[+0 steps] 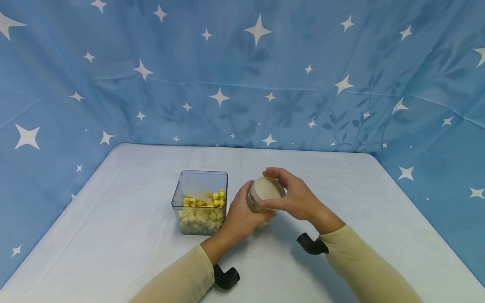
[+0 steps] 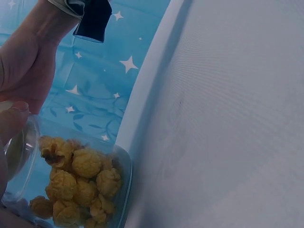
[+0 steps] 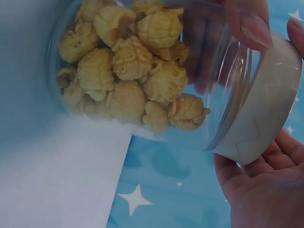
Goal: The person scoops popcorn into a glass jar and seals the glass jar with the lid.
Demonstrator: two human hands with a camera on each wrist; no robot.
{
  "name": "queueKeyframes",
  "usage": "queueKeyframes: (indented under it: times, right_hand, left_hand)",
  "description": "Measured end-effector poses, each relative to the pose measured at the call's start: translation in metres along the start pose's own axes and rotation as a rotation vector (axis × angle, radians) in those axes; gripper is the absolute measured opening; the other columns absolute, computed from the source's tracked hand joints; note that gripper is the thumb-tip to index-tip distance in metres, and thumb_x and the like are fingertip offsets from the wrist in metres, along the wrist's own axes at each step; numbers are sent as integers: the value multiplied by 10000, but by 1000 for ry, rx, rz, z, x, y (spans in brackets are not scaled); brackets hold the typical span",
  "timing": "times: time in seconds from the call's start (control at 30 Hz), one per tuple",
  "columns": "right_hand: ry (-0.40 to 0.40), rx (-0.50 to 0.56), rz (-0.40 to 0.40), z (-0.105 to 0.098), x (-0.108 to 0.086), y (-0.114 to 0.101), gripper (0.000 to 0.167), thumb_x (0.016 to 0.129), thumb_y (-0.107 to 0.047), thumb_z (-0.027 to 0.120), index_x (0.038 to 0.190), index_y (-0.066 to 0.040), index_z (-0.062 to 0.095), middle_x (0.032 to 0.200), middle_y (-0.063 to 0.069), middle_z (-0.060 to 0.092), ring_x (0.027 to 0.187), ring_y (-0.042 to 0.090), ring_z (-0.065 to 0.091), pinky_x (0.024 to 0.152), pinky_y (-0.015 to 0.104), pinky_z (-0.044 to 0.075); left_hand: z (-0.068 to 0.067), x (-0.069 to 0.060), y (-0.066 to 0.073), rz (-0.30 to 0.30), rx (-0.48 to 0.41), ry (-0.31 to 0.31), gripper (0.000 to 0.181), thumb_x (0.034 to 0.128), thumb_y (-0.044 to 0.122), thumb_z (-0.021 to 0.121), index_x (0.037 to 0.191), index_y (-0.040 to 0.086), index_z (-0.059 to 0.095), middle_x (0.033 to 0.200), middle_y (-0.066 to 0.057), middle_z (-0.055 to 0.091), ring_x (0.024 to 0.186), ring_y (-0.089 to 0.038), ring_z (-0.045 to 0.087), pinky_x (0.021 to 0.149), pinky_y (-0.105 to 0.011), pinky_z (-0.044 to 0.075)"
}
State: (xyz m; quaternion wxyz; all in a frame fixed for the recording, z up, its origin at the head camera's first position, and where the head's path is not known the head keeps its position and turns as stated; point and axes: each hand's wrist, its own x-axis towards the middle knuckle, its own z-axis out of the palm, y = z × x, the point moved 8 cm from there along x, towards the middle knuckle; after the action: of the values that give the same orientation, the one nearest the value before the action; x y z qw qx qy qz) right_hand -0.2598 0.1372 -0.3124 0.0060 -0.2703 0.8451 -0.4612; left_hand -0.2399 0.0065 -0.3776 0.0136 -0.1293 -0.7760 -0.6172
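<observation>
My left hand [image 1: 242, 216] grips a clear jar [image 3: 128, 80] of popcorn around its upper part, above the table. The cream lid [image 1: 270, 188] sits at the jar's mouth, and my right hand [image 1: 299, 201] holds it by the rim between thumb and fingers. Threads show beside the lid in the right wrist view; how tightly it sits I cannot tell. The left hand hides most of the jar in the head view. Left of the jar stands a clear square container [image 1: 175, 195] partly filled with yellow popcorn [image 1: 201, 219].
A whitish translucent piece [image 1: 192, 187] leans in the square container, its kind unclear. White cloth covers the table [image 1: 125, 219]. Behind it hangs a blue curtain [image 1: 227, 59] with white stars. Black wrist mounts [image 1: 312, 244] stick out from both sleeves.
</observation>
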Motion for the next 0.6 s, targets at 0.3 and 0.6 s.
queueKeyframes:
  times: [0.3,0.6]
  right_hand:
    - [-50,-82,12,4,7,-4,803,745,-282,909,1404,-35,522,1381,86,570,1274,288,530,1001,484,476]
    - [-112,-144,0,8,10,-9,800,759,-311,897,1418,-49,524,1420,67,546,1219,253,542,952,444,490]
  left_hand:
    - [2,1,2,15,-15,-5,884,810,259,861,1517,110,352,1365,-48,501,1185,-224,521,972,-451,475]
    - [1,1,2,19,-9,2,874,801,286,862,1500,113,368,1349,-40,512,1166,-213,533,954,-438,485]
